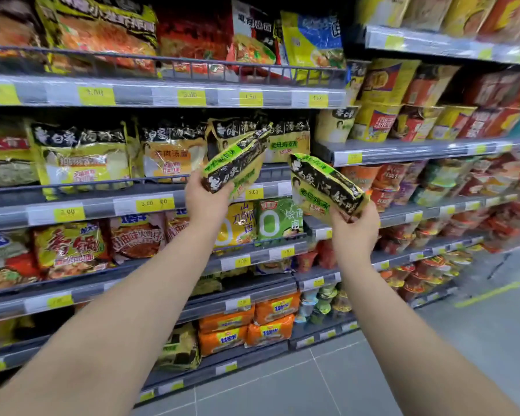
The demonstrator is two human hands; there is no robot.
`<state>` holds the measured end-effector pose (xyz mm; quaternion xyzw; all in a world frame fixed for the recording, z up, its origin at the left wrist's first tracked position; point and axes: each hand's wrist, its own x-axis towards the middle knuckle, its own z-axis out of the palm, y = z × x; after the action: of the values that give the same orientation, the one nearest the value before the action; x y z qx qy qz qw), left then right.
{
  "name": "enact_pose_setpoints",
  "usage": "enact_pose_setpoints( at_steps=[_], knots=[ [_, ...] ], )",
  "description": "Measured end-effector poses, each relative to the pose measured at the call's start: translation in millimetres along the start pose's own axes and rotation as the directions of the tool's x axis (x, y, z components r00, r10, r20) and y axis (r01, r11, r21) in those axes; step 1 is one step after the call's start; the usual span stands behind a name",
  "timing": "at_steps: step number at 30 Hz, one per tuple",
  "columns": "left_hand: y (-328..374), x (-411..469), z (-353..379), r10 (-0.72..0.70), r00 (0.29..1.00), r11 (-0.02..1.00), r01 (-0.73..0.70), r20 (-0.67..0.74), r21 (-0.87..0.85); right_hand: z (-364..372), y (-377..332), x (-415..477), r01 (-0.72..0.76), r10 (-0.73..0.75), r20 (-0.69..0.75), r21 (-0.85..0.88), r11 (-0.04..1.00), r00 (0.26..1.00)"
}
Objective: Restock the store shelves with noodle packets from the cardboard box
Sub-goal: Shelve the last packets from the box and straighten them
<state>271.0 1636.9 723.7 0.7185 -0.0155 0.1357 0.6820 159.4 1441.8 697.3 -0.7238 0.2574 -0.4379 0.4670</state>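
My left hand (206,202) grips the lower end of a black, yellow and green noodle packet (237,159), tilted with its top end at the second shelf (126,202), just in front of matching packets (285,139) standing there. My right hand (353,228) holds a second packet of the same kind (324,184) by its lower right end, out in front of the shelves and to the right of the first. The cardboard box is out of view.
Shelves packed with noodle packets fill the left and centre, with a wire rail on the top shelf (192,66). Cup and bowl noodles (403,115) fill the shelves to the right. Grey tiled floor (373,370) runs along the bottom right.
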Motion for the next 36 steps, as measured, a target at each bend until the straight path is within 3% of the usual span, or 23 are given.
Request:
enact_pose_setpoints(
  at_steps=[7, 16, 21, 24, 26, 28, 31, 33, 36],
  knots=[
    [12, 69, 68, 0.209, 0.977, 0.947, -0.214, 0.046, 0.238, 13, -12, 93, 0.151, -0.152, 0.010, 0.052, 0.987, 0.988],
    [12, 118, 110, 0.152, 0.988, 0.887, -0.146, 0.021, 0.438, 61, 15, 182, 0.296, -0.310, 0.213, 0.095, 0.950, 0.927],
    [11, 133, 119, 0.113, 0.975, 0.804, 0.025, -0.193, 0.594, 89, 24, 213, 0.287, -0.312, 0.351, 0.124, 0.950, 0.883],
    [12, 129, 118, 0.284, 0.887, 0.722, 0.052, -0.364, 0.690, 105, 27, 220, 0.259, -0.295, 0.420, 0.142, 0.955, 0.858],
    [9, 123, 122, 0.376, 0.839, 0.681, 0.038, -0.393, 0.731, 119, 27, 223, 0.216, -0.257, 0.476, 0.140, 0.966, 0.841],
    [2, 121, 134, 0.332, 0.905, 0.686, -0.039, -0.265, 0.727, 134, 26, 225, 0.187, -0.228, 0.505, 0.133, 0.973, 0.832],
    [-7, 116, 162, 0.186, 0.981, 0.717, -0.174, 0.056, 0.675, 149, 27, 226, 0.214, -0.198, 0.479, 0.022, 0.977, 0.855],
    [-8, 116, 180, 0.121, 0.985, 0.722, -0.173, 0.124, 0.670, 155, 27, 229, 0.250, -0.174, 0.486, -0.095, 0.964, 0.857],
    [-3, 122, 195, 0.034, 0.993, 0.749, -0.101, 0.114, 0.655, 154, 29, 234, 0.321, -0.165, 0.544, -0.204, 0.925, 0.822]
  ],
)
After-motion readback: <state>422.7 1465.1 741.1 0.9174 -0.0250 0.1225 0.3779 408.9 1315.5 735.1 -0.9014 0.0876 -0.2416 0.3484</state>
